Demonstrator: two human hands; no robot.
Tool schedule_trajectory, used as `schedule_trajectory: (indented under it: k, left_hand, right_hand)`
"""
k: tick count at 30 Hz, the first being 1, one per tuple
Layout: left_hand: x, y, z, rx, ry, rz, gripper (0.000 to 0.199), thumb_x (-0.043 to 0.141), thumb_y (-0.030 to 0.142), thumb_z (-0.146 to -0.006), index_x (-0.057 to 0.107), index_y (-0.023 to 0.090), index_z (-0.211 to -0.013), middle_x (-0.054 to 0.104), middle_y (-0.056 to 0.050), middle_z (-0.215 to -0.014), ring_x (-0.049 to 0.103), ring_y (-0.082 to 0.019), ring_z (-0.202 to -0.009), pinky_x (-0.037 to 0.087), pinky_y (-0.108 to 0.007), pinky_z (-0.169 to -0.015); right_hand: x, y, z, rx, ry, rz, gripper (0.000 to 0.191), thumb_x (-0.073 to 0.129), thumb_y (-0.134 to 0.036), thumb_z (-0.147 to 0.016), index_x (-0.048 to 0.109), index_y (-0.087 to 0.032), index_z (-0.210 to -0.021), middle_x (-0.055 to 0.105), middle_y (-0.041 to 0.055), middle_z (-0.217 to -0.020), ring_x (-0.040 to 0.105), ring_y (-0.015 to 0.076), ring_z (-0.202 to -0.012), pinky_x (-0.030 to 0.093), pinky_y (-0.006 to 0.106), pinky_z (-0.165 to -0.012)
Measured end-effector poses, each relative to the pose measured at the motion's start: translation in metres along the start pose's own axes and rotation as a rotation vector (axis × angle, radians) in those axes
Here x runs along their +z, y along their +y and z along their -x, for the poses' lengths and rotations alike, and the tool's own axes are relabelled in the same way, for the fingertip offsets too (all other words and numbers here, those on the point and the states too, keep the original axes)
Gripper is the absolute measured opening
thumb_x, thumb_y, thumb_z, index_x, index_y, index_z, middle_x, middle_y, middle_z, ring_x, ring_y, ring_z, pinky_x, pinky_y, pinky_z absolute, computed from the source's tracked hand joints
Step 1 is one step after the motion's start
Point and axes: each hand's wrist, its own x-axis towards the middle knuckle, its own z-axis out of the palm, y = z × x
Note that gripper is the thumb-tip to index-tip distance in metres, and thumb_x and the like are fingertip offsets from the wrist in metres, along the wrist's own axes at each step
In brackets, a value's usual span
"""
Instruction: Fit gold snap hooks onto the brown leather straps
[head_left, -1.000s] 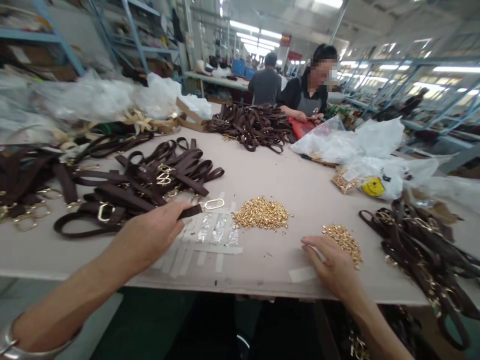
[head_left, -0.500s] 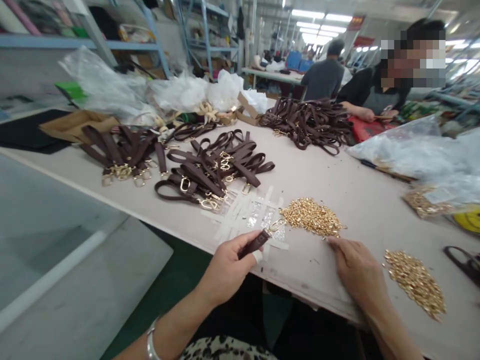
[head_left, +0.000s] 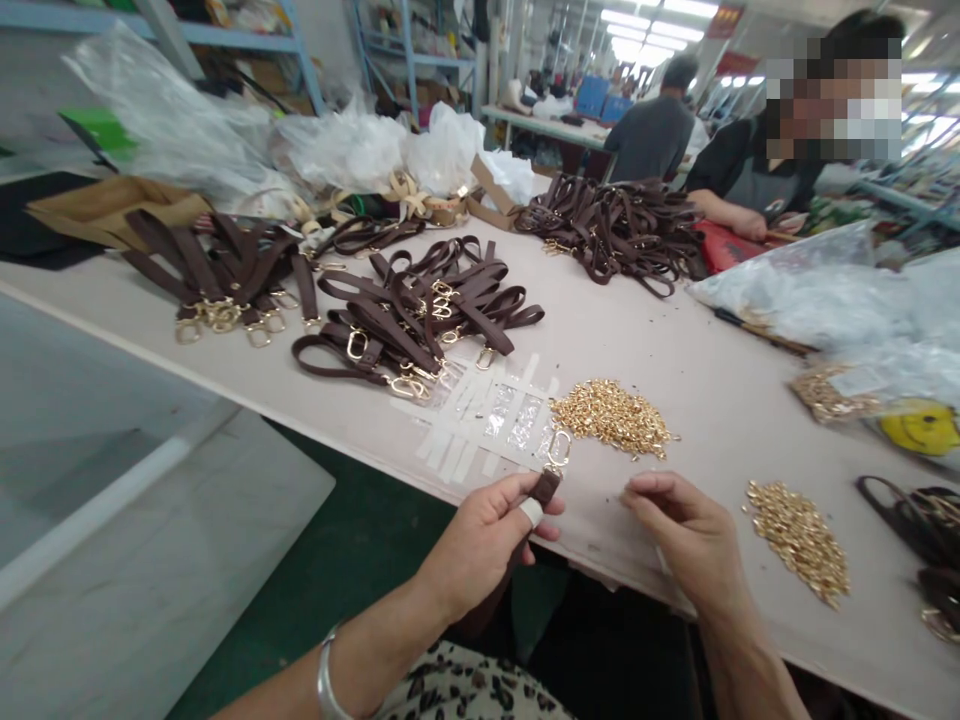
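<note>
Left hand has its fingers gripping a dark-brown leather strap, gold oval metal clasp already on. Right hand, three o'clock: fingertips close together, can't tell if they're pinching anything. Small gold metal pieces heaped at one o'clock, apparently unused. Brown looped leather straps piled at eleven; finished or pending, I can't tell from here.

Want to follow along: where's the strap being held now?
Near the head view's lower middle, the brown strap is in the left hand, left of the right hand.
</note>
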Motion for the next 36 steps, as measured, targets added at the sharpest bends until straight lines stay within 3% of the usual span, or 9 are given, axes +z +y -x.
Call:
schedule_trajectory:
  k: [3, 7, 18, 21, 28, 36]
  left_hand:
    - [0.007, 0.0, 0.0, 0.047, -0.058, -0.051, 0.031, 0.054, 0.026, -0.092, 0.064, 0.021, -0.121, 0.071, -0.008, -0.115, 0.069, -0.018, -0.094, 0.045, -0.021, -0.059]
    - [0.011, 0.002, 0.002, 0.12, -0.109, -0.107, 0.032, 0.052, 0.023, -0.093, 0.065, 0.022, -0.123, 0.072, -0.004, -0.104, 0.064, -0.014, -0.083, 0.046, -0.021, -0.061]
    - [0.008, -0.008, 0.003, 0.151, -0.127, -0.194, 0.039, 0.047, 0.019, -0.094, 0.066, 0.027, -0.128, 0.073, -0.001, -0.098, 0.055, -0.01, -0.065, 0.046, -0.022, -0.059]
    - [0.01, -0.008, 0.004, 0.186, -0.119, -0.233, 0.04, 0.047, 0.017, -0.094, 0.067, 0.027, -0.127, 0.073, -0.001, -0.099, 0.06, -0.013, -0.073, 0.048, -0.023, -0.062]
    - [0.011, -0.005, 0.008, 0.319, -0.079, -0.421, 0.041, 0.045, 0.012, -0.095, 0.066, 0.027, -0.126, 0.074, 0.0, -0.1, 0.068, -0.017, -0.095, 0.051, -0.029, -0.089]
    - [-0.001, -0.022, 0.009, 0.519, -0.011, -0.769, 0.041, 0.044, 0.012, -0.093, 0.064, 0.021, -0.128, 0.075, -0.005, -0.116, 0.071, -0.018, -0.106, 0.055, -0.027, -0.095]
  right_hand:
    - [0.022, -0.021, 0.019, 0.055, -0.057, -0.229, 0.018, 0.082, -0.032, -0.071, 0.072, -0.021, -0.081, 0.073, 0.0016, -0.079, 0.068, 0.0171, -0.071, 0.058, 0.028, -0.066]
    - [0.039, -0.036, 0.031, 0.109, -0.13, -0.402, 0.014, 0.081, -0.029, -0.074, 0.071, -0.022, -0.081, 0.074, 0.0015, -0.081, 0.07, 0.017, -0.072, 0.061, 0.029, -0.068]
    - [0.041, -0.032, 0.035, 0.203, -0.178, -0.503, 0.013, 0.083, -0.026, -0.072, 0.072, -0.022, -0.079, 0.075, 0.0001, -0.08, 0.073, 0.0175, -0.07, 0.064, 0.031, -0.065]
    - [0.041, -0.029, 0.037, 0.234, -0.205, -0.526, 0.013, 0.083, -0.026, -0.073, 0.072, -0.022, -0.08, 0.076, 0.0001, -0.081, 0.072, 0.0168, -0.068, 0.064, 0.029, -0.064]
    - [0.04, -0.032, 0.043, 0.205, -0.174, -0.458, 0.012, 0.081, -0.027, -0.076, 0.074, -0.023, -0.085, 0.076, 0.0016, -0.087, 0.073, 0.0185, -0.075, 0.064, 0.032, -0.072]
    - [0.048, -0.036, 0.049, 0.153, -0.174, -0.539, 0.014, 0.076, -0.019, -0.078, 0.065, -0.021, -0.086, 0.07, -0.0024, -0.081, 0.067, 0.0131, -0.074, 0.056, 0.025, -0.071]
